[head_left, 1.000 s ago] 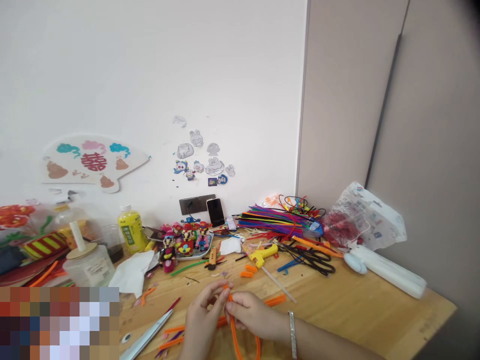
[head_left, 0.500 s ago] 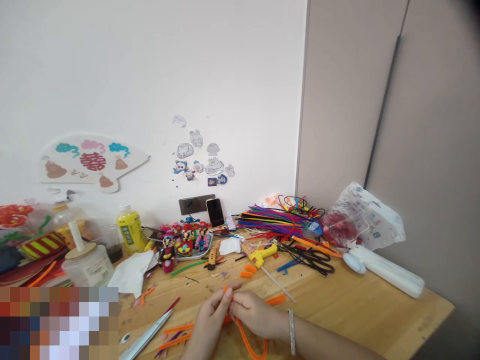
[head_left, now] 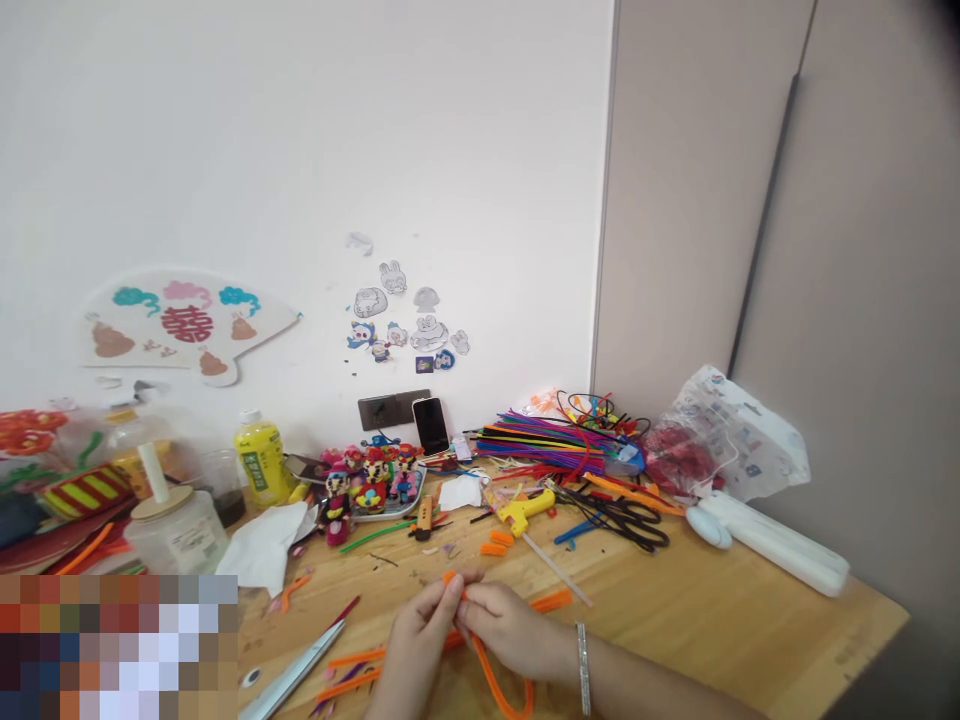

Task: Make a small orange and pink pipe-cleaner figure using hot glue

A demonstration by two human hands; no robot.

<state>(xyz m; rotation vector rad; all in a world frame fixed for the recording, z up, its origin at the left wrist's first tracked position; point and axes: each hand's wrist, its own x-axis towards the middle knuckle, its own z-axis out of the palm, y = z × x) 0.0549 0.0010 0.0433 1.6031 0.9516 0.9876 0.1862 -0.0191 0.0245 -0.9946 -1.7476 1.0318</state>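
Both hands meet over the wooden table near the bottom centre. My left hand [head_left: 425, 622] is closed in a pinch on an orange pipe cleaner [head_left: 491, 680], whose tip pokes up above the thumb. My right hand [head_left: 506, 622] pinches the same pipe cleaner right beside it, and a long loop of it hangs below the fingers. More orange pipe cleaners [head_left: 352, 685] lie on the table under and behind the hands. Two short folded orange pieces [head_left: 496, 544] rest beyond the fingers. Silver scissors [head_left: 296, 668] lie left of my left hand.
A yellow glue gun [head_left: 525, 512] with a glue stick lies beyond my right hand, beside black-handled scissors [head_left: 626, 518]. Further back are a pipe cleaner bundle [head_left: 540, 442], a phone [head_left: 430, 426], small figures [head_left: 375, 478] and a yellow bottle [head_left: 259, 460]. A white device [head_left: 780, 543] lies right.
My fingers have shifted very slightly around the pipe cleaner, and a little more of its orange tip shows. Both hands stay in the same place; the table is unchanged.
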